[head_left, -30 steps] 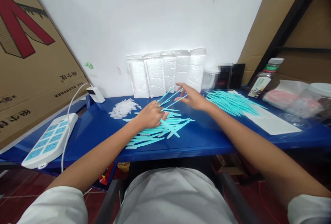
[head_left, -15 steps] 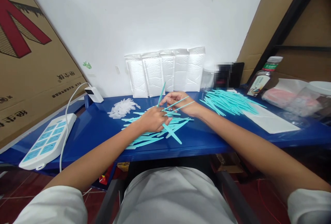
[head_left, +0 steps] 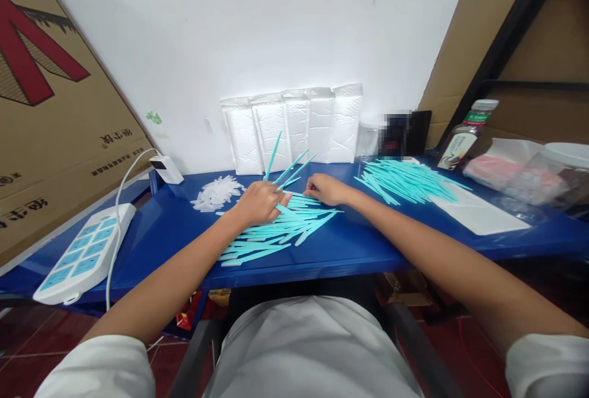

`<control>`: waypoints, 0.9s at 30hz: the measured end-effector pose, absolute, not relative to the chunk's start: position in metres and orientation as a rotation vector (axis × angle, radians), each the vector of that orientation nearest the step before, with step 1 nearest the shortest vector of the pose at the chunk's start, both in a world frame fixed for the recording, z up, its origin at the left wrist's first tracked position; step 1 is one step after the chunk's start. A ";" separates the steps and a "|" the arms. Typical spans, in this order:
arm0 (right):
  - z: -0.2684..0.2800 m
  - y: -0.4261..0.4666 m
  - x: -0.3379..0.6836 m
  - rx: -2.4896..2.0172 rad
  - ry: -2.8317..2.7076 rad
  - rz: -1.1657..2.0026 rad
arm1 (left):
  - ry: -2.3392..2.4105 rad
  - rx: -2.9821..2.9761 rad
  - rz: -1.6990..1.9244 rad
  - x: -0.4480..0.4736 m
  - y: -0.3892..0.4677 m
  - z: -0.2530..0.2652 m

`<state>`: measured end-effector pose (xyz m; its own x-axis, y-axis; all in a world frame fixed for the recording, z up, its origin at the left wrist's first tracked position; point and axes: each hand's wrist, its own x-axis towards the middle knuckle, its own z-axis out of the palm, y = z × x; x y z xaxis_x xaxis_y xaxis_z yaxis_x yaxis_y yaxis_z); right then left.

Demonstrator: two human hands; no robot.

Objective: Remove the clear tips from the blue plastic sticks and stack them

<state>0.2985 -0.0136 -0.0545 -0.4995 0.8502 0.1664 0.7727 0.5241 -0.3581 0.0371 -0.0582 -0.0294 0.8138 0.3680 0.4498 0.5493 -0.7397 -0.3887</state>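
Note:
My left hand [head_left: 261,202] is closed round several thin, tapered teal plastic sticks [head_left: 273,156], which fan up and out past its fingers. It hovers over the left part of a loose, spread-out pile of the same teal sticks [head_left: 257,244]. Just to the right, my right hand [head_left: 327,189] is low over the back of that pile, its fingertips pinched together by the stick ends. What lies between those fingertips is hidden. Left of the pile is a heap of small translucent white plastic pieces [head_left: 216,194].
A second teal heap [head_left: 409,180] lies right, partly on a white sheet [head_left: 483,214]. Padded white packets [head_left: 271,134] lean on the wall. A power strip [head_left: 85,254] with a cable is at left; a bottle [head_left: 464,134], clear tub [head_left: 565,171] and dark screen [head_left: 418,134] stand right.
My hands have moved apart: the left went left with its sticks, and the right came down to the pile. The stick jutting down below the left hand no longer shows there.

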 end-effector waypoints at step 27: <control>-0.011 -0.027 0.323 -0.743 -2.087 0.574 | -0.544 -2.476 -0.398 0.040 -0.062 -0.034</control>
